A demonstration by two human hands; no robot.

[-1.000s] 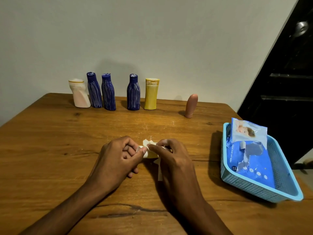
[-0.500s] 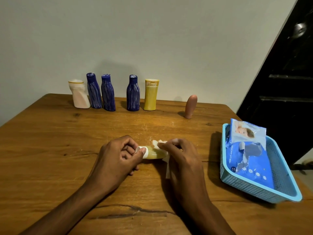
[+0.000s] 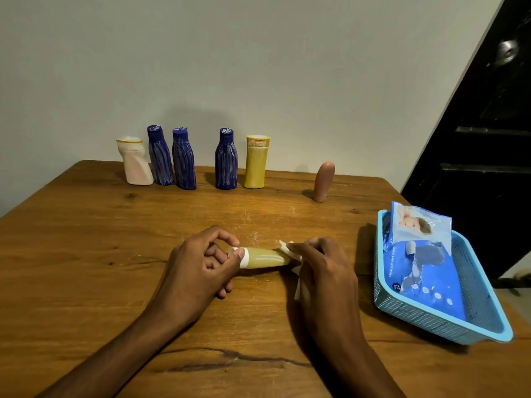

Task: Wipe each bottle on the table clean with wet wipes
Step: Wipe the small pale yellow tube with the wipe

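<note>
Small yellow bottle [image 3: 263,257] held sideways over the desk [image 3: 86,254].
Left hand [image 3: 198,264] grips its cap end; right hand [image 3: 321,265] pinches a wet wipe [image 3: 287,249] against its base.

We slide the wipe along the little bottle

A second ago our right hand [image 3: 324,262] is tight up against our left hand [image 3: 201,262], and the wet wipe [image 3: 288,249] covers almost all of the small yellow bottle [image 3: 263,257]. Now the right hand sits further to the right, at the far end of the bottle, with the wipe pinched there. We can see much more of the bottle's yellow body between our hands, and the white cap end shows at our left thumb.
</note>
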